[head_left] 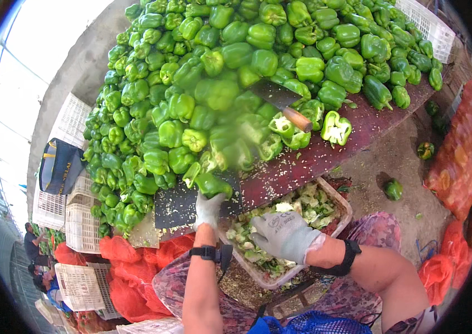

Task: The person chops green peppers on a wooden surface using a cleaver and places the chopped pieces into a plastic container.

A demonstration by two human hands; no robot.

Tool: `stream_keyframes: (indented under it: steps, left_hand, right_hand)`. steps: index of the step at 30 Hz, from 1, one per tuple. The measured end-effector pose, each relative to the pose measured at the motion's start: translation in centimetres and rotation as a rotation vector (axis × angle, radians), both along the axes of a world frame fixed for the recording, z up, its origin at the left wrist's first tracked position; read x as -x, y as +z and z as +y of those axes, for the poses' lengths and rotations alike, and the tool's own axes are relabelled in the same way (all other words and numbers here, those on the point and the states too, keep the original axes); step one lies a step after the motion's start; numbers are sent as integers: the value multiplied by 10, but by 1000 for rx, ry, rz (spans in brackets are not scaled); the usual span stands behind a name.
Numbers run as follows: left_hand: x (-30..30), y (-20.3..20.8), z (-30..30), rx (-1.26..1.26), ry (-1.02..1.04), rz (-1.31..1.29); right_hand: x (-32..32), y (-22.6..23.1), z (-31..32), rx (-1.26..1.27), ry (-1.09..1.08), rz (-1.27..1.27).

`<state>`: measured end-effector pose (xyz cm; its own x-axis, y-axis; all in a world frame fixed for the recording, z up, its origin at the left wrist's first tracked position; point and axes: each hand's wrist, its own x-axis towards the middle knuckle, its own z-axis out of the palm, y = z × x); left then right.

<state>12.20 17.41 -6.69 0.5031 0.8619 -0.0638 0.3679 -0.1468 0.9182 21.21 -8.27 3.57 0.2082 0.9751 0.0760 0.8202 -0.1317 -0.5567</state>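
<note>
My left hand (208, 210), in a pale grey glove, is closed on a green bell pepper (214, 185) at the near edge of the dark board. Over a white plastic crate (345, 207) of pepper scraps, my right hand (285, 236), gloved too, has its fingers curled downward; what they hold, if anything, is hidden. A cleaver (297, 118) with a wooden handle lies among the peppers, its blade pointing away to the left. Beside it are a cut-open pepper (336, 129) and several opened halves.
A large heap of green bell peppers (152, 92) covers most of the work surface (367, 119). White baskets (83, 228) and a dark bag (58, 167) stand at left. Red mesh sacks (461, 150) lie at right, with loose peppers (393, 189) on the floor. A blurred patch hides part of the heap.
</note>
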Motion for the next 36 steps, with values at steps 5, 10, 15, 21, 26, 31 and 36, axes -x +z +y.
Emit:
stream_keyframes:
  steps: [5,10,15,21,26,31,36]
  left_hand:
    - [28,22,-43,662,37,-430]
    - [50,54,-92,753,-157,-515]
    - [69,76,-135,724,-186,-361]
    - [82,80,-156,655,-240,-378]
    - [81,86,-162,567,-278,-349]
    - [73,83,-165,405,-297,-288]
    - [64,76,-171,328,-249,-315]
  right_hand:
    - [-5,-8,5,49,-217,343]
    - [-7,-68,26,31,-355,808]
    - [15,-73,26,-346,-54,648]
    - [24,-54,27,-555,-217,850]
    - [23,-50,25,-511,-233,1347]
    - [27,-45,23,-339,-295,2022]
    - [28,-24,12,-466,-460,1627]
